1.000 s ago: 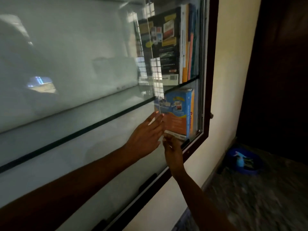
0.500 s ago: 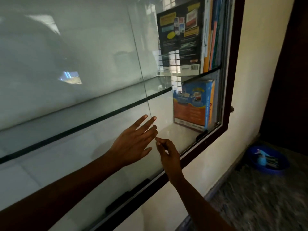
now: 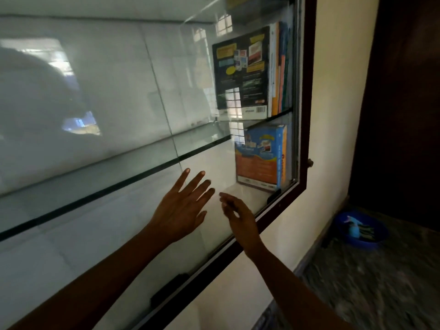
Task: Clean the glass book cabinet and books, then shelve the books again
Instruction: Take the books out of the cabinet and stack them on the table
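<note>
The glass book cabinet (image 3: pixel 306 115) has a dark wooden frame and sliding glass panes. My left hand (image 3: pixel 183 208) lies flat with straight, spread fingers on the lower glass pane (image 3: pixel 100 234). My right hand (image 3: pixel 238 217) hovers beside it near the bottom frame, fingers loosely curved, holding nothing. Behind the glass at the right end, a black book (image 3: pixel 240 70) stands with several thinner books on the upper shelf. A blue and orange book (image 3: pixel 260 156) stands on the lower shelf.
A blue basin (image 3: pixel 362 232) with a spray bottle in it sits on the dark floor at the lower right. A cream wall runs beside the cabinet. A dark door or panel fills the far right. A glass shelf edge (image 3: pixel 119 184) crosses the cabinet.
Both hands have moved left, away from the blue and orange book, along the lower pane. The gap in front of that book has widened as the pane slid left.
</note>
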